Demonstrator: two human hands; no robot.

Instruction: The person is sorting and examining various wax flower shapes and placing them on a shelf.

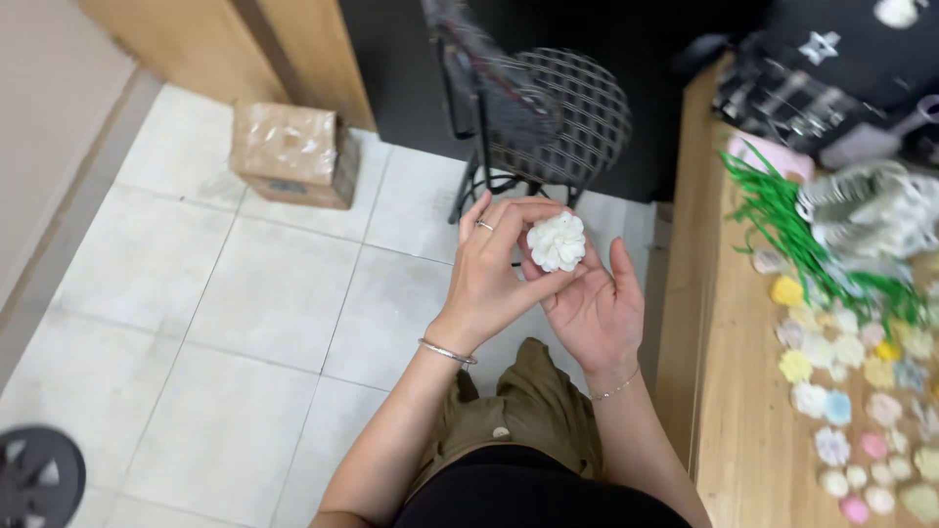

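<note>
Both hands hold a white fabric flower [557, 242] above the lap: left hand [489, 279] pinches its petals, right hand [594, 308] cups beneath. Judged light, soft, crushable; best gripped at the base. Desk [743, 430] stands right.

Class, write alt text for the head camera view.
Two hands, left hand and right hand, hold a white flower above a tiled floor. Small pastel flowers lie on a wooden table at right.

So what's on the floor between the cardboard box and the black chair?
Nothing: in the head view only bare white floor tiles lie between the cardboard box and the black chair.
</note>
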